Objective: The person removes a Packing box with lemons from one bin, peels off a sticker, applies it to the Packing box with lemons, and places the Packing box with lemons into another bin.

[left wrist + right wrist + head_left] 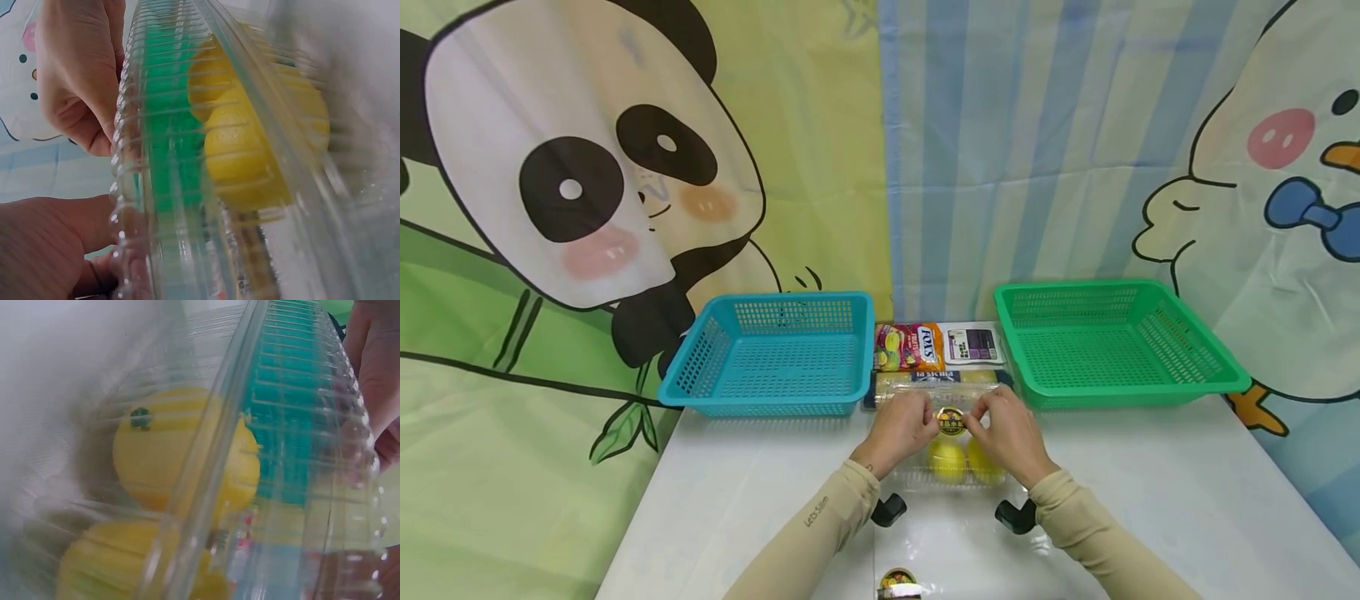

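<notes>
A clear plastic clamshell box (917, 477) with yellow lemons (947, 461) inside stands before me. Over its lid is a round black-and-gold sticker (951, 422). My left hand (904, 429) pinches the sticker's left edge, fingers curled. At the opposite edge, the thumb and forefinger of my right hand (1009, 433) pinch it too. Through the ribbed box wall, the left wrist view shows lemons (237, 150) close together, with both hands just past the lid's edge. One lemon (169, 450) in the right wrist view bears a small dark green mark.
A blue basket (767, 410) stands at back left and a green basket (1142, 392) at back right. Between them lie an orange candy bag (910, 347), a white packet (973, 344) and a long yellowish pack (940, 378). Another round sticker (897, 577) lies near the front edge.
</notes>
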### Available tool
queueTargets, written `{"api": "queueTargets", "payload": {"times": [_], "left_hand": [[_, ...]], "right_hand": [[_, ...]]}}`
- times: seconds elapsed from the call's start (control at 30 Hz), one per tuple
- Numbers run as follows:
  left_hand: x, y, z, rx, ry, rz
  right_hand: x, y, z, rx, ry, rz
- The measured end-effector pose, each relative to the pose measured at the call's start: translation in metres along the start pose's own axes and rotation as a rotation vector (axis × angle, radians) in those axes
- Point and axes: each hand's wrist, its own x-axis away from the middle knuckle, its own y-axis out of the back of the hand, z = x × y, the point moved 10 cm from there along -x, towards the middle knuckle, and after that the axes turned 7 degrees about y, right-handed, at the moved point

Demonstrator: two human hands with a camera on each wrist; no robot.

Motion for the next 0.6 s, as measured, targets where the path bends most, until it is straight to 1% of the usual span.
{"api": "queueTargets", "payload": {"times": [0.07,0.17,0.27,0.3,0.33,0.4,0.43,0.5,0.57,0.6], "left_hand": [[0.002,0.003,-0.001,0.003,-0.018,-0.019],[0.004,0.008,-0.002,0.039,-0.04,-0.061],[0.01,0.013,-0.006,0.058,-0.098,-0.113],[0.013,0.014,-0.008,0.051,-0.132,-0.13],[0.017,0.015,-0.012,0.03,-0.172,-0.147],[0.025,0.013,-0.02,-0.058,-0.267,-0.175],[0.03,0.011,-0.024,-0.108,-0.303,-0.175],[0.037,0.002,-0.027,-0.217,-0.358,-0.156],[0.043,-0.009,-0.028,-0.313,-0.382,-0.11],[0.045,-0.015,-0.026,-0.35,-0.383,-0.084]], "right_hand": [[-0.001,0.003,0.0,-0.009,0.018,-0.013],[-0.001,0.009,0.002,-0.048,0.06,-0.054],[0.002,0.018,0.01,-0.086,0.145,-0.092],[0.005,0.02,0.014,-0.084,0.183,-0.097],[0.007,0.022,0.019,-0.078,0.227,-0.094],[0.014,0.02,0.029,-0.029,0.317,-0.063],[0.019,0.018,0.034,0.004,0.361,-0.038],[0.028,0.009,0.042,0.081,0.434,0.026],[0.037,-0.001,0.047,0.15,0.475,0.097],[0.04,-0.006,0.048,0.177,0.485,0.128]]}}
